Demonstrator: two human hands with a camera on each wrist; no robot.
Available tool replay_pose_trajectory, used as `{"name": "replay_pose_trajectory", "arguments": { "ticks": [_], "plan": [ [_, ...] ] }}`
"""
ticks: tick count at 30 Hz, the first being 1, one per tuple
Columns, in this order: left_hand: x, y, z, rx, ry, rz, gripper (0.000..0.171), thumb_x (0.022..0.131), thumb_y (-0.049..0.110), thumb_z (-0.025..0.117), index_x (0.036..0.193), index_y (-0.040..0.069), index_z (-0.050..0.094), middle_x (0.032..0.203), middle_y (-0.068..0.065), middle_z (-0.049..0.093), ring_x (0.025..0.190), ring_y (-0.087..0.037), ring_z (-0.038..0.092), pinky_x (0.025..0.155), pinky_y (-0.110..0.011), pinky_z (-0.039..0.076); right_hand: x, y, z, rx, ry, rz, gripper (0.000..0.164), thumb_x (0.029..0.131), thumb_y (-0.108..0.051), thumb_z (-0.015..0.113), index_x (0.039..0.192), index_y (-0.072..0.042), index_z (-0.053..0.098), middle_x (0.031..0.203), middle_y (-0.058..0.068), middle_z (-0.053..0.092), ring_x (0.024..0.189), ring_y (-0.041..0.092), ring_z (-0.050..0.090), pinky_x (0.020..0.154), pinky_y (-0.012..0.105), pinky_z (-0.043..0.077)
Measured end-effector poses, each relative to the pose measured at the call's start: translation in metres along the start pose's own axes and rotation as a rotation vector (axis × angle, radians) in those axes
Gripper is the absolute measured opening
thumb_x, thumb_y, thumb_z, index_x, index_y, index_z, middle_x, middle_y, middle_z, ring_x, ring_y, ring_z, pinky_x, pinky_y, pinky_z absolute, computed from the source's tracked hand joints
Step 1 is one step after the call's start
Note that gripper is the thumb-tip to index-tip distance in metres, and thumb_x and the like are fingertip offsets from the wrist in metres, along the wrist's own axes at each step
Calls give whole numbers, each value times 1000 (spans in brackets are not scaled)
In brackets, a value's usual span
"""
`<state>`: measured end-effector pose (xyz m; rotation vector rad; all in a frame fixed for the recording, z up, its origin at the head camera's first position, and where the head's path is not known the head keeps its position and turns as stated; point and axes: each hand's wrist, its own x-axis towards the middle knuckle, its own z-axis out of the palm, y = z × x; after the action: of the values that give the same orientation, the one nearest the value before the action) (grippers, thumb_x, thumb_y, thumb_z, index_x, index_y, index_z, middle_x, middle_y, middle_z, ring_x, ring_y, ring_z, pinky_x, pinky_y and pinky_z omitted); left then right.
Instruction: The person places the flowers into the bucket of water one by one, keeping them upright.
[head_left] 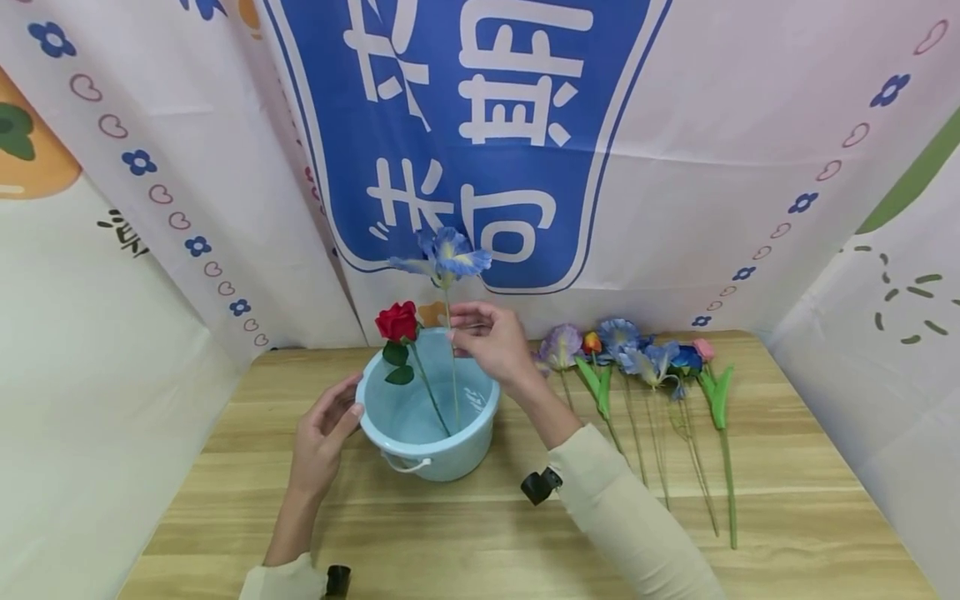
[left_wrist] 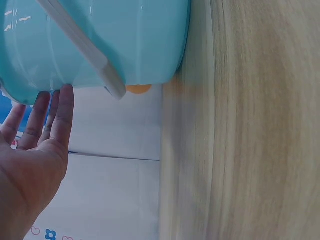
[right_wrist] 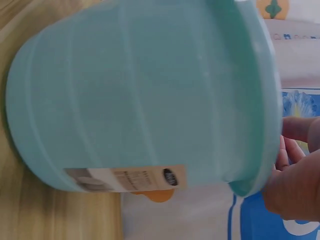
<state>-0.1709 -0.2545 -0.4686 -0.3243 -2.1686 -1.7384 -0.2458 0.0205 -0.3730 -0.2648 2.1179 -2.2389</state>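
A light blue bucket (head_left: 461, 458) stands on the wooden table with its handle lowered at the front. A red rose (head_left: 397, 322) leans in it, stem end down inside. My right hand (head_left: 491, 340) pinches the thin stem of a blue iris (head_left: 448, 257) above the bucket; the stem reaches down inside it. In the right wrist view, the bucket's rim partly hides the fingers of that hand (right_wrist: 295, 175). My left hand (head_left: 321, 437) touches the bucket's left side near the rim. The left wrist view shows its fingers (left_wrist: 61, 117) fairly straight against the wall.
Right of the bucket, several flowers lie in a row on the table (head_left: 465, 533): a purple one (head_left: 561, 346), an orange tulip (head_left: 592, 342), blue ones (head_left: 619, 337) and a pink tulip (head_left: 703, 349). A printed cloth (head_left: 675, 208) hangs behind the table.
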Motion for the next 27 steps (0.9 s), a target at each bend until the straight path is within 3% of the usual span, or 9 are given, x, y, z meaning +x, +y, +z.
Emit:
{"name": "replay_pose_trajectory", "arguments": {
  "ticks": [4,27],
  "plan": [
    [1,1,0,0,-6,4,41,106,-1,60,147,-8,57,135,17,67,127,3,65,107,-12,53,2,6,1,-41,-3,0,35,94,5,76,129,0,73,125,28,71,91,16,75,78,33,70],
    [0,0,1,17,-7,10,41,107,-1,59,148,-8,57,135,19,66,126,4,65,108,-11,53,6,6,15,-308,15,-12,32,91,5,76,123,0,77,111,17,78,99,30,80,72,28,69]
  ]
}}
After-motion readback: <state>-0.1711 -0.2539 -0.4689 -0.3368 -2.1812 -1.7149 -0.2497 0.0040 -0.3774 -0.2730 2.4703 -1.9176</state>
